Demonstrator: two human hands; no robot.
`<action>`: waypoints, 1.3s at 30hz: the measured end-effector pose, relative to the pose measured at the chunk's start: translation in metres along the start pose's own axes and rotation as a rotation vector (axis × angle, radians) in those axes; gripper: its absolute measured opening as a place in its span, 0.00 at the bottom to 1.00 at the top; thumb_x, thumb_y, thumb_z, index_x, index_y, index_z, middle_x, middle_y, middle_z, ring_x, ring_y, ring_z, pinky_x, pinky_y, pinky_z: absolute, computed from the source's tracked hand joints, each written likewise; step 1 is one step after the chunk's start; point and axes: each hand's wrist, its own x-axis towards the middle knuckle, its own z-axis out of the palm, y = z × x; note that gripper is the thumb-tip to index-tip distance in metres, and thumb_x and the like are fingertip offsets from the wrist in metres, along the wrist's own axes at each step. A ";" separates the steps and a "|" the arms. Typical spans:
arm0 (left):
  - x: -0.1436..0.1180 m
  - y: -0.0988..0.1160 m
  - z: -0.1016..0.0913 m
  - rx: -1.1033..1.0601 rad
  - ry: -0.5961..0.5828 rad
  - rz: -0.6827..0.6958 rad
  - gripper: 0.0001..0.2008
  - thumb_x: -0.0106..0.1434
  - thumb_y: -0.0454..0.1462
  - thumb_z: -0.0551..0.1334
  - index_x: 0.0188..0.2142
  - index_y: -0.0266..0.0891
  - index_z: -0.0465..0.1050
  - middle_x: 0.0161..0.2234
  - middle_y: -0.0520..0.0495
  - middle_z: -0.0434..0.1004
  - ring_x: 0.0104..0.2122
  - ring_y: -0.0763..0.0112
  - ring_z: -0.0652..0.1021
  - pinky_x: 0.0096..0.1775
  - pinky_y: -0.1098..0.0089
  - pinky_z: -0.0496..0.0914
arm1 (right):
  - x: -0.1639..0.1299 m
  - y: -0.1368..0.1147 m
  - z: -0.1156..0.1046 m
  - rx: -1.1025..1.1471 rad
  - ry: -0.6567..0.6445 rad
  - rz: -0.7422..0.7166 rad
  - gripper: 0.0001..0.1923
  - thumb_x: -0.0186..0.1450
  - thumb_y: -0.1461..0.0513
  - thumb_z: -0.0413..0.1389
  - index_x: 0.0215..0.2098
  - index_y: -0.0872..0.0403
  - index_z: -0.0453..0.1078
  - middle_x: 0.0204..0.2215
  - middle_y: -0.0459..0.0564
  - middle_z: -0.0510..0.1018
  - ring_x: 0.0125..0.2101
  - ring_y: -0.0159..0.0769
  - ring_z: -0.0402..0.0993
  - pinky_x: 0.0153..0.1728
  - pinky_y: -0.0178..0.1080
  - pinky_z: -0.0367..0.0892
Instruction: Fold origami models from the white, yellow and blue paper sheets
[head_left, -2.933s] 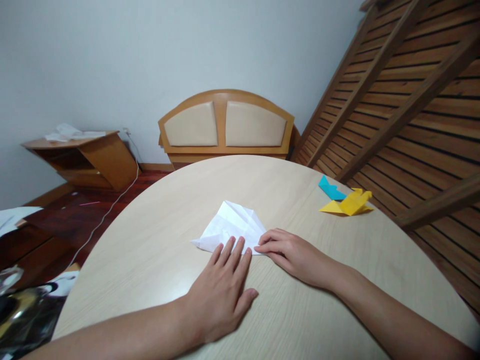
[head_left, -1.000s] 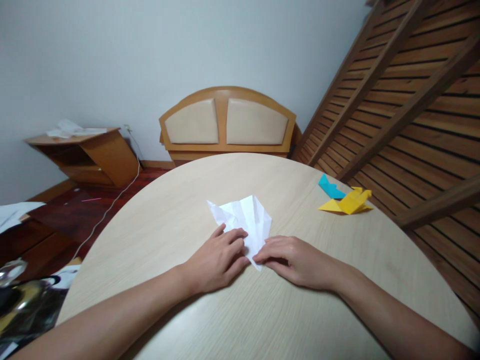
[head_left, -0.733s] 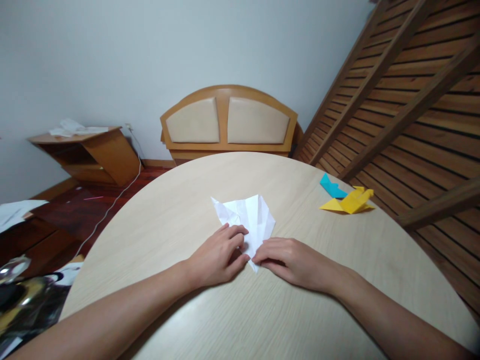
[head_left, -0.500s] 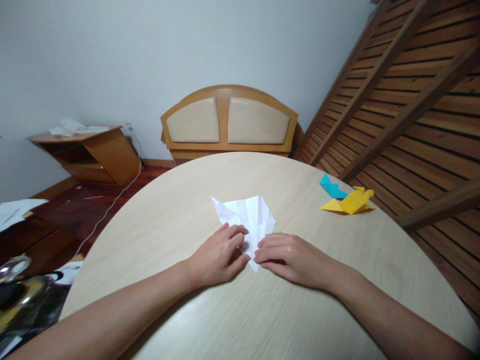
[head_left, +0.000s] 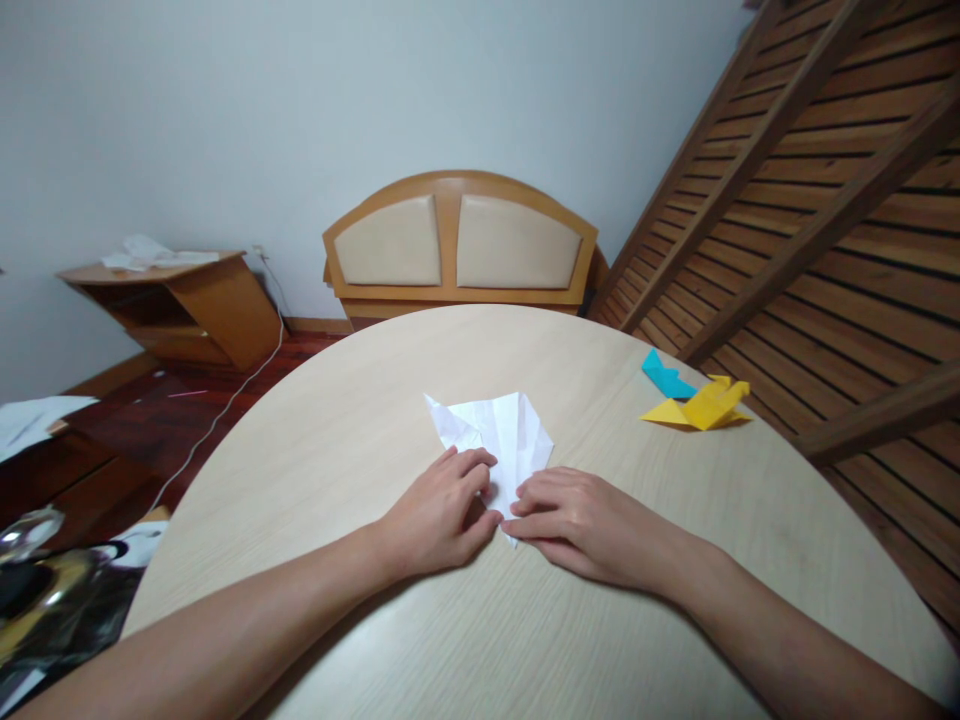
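A folded sheet of white paper [head_left: 516, 432] lies on the table before me, creased, with a thin corner sticking out at its upper left and a narrow point towards me. My left hand [head_left: 444, 508] is closed on its lower left edge, fingers curled and thumb near the lower point. From the other side, my right hand [head_left: 576, 515] pinches the lower right edge with its fingers together. The two hands almost meet at the lower point, whose tip just shows under the right fingers. What lies beneath my fingertips is hidden.
On the right of the round wooden table [head_left: 465, 640] sit a yellow origami figure [head_left: 705, 405] and a blue origami piece [head_left: 666, 376]. Beyond are a headboard [head_left: 448, 240], a small cabinet [head_left: 232, 310] and a slatted wooden frame [head_left: 795, 240]. A white cable [head_left: 217, 415] crosses the floor.
My right fingers have shifted slightly left and down, over the lower point of the paper, covering more of it. My left hand and the paper look nearly unchanged.
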 end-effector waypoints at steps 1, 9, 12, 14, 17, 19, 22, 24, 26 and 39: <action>0.000 0.001 0.000 0.005 0.004 -0.006 0.05 0.65 0.38 0.60 0.38 0.40 0.66 0.56 0.37 0.71 0.54 0.54 0.74 0.61 0.47 0.63 | 0.000 0.000 0.000 -0.017 -0.007 -0.007 0.12 0.72 0.64 0.52 0.48 0.50 0.76 0.40 0.50 0.80 0.43 0.39 0.74 0.43 0.41 0.64; -0.001 0.004 0.003 0.127 0.021 -0.037 0.22 0.64 0.41 0.59 0.55 0.33 0.65 0.60 0.31 0.68 0.60 0.49 0.69 0.60 0.50 0.65 | 0.000 -0.004 -0.001 -0.080 -0.019 -0.022 0.12 0.71 0.64 0.52 0.47 0.50 0.76 0.38 0.51 0.79 0.41 0.40 0.72 0.42 0.41 0.63; -0.002 0.001 0.004 0.189 0.017 -0.063 0.28 0.65 0.44 0.60 0.60 0.32 0.63 0.64 0.30 0.64 0.63 0.48 0.66 0.62 0.50 0.62 | 0.000 -0.005 -0.001 -0.080 -0.013 -0.008 0.11 0.71 0.64 0.52 0.46 0.50 0.76 0.38 0.52 0.78 0.40 0.40 0.72 0.42 0.41 0.63; -0.003 0.000 0.006 0.231 0.008 -0.106 0.32 0.65 0.47 0.59 0.63 0.31 0.61 0.66 0.29 0.61 0.65 0.46 0.63 0.64 0.48 0.60 | 0.001 -0.006 -0.001 -0.068 -0.005 0.011 0.11 0.71 0.64 0.52 0.45 0.50 0.76 0.38 0.52 0.77 0.40 0.40 0.72 0.42 0.41 0.64; -0.005 -0.001 0.007 0.271 -0.020 -0.176 0.37 0.65 0.51 0.58 0.66 0.28 0.58 0.67 0.28 0.56 0.67 0.44 0.59 0.65 0.47 0.56 | 0.002 -0.008 0.000 -0.063 -0.007 0.038 0.10 0.70 0.64 0.52 0.44 0.52 0.76 0.37 0.52 0.77 0.39 0.40 0.72 0.42 0.41 0.65; -0.005 -0.001 0.008 0.274 -0.039 -0.215 0.40 0.65 0.53 0.58 0.67 0.28 0.55 0.68 0.28 0.53 0.68 0.44 0.57 0.65 0.47 0.55 | 0.003 -0.009 0.000 -0.060 -0.015 0.047 0.10 0.70 0.64 0.53 0.44 0.52 0.76 0.37 0.52 0.77 0.39 0.40 0.72 0.42 0.42 0.66; -0.003 -0.003 0.008 0.276 -0.050 -0.279 0.40 0.67 0.53 0.55 0.68 0.26 0.52 0.69 0.27 0.50 0.69 0.45 0.54 0.65 0.46 0.53 | 0.003 -0.010 0.001 -0.024 -0.003 0.043 0.10 0.69 0.66 0.53 0.43 0.52 0.76 0.42 0.52 0.79 0.42 0.41 0.73 0.45 0.43 0.67; -0.001 -0.005 0.008 0.289 -0.048 -0.317 0.39 0.68 0.53 0.53 0.68 0.24 0.52 0.69 0.26 0.49 0.69 0.45 0.54 0.66 0.44 0.52 | 0.003 -0.011 0.002 -0.001 0.024 0.032 0.11 0.68 0.66 0.54 0.44 0.52 0.76 0.50 0.53 0.78 0.48 0.42 0.73 0.50 0.45 0.67; 0.001 -0.008 0.008 0.309 -0.041 -0.348 0.39 0.69 0.52 0.52 0.68 0.24 0.52 0.69 0.26 0.49 0.69 0.46 0.54 0.66 0.44 0.51 | 0.003 -0.011 0.001 0.013 0.036 0.024 0.12 0.68 0.67 0.53 0.45 0.52 0.76 0.57 0.52 0.75 0.51 0.43 0.72 0.53 0.47 0.65; 0.013 -0.068 -0.010 0.383 0.038 -0.543 0.31 0.71 0.50 0.51 0.65 0.33 0.57 0.68 0.30 0.56 0.68 0.43 0.57 0.63 0.41 0.51 | 0.005 -0.015 -0.004 0.098 0.027 0.051 0.13 0.66 0.67 0.54 0.45 0.51 0.77 0.54 0.50 0.79 0.48 0.44 0.71 0.51 0.47 0.67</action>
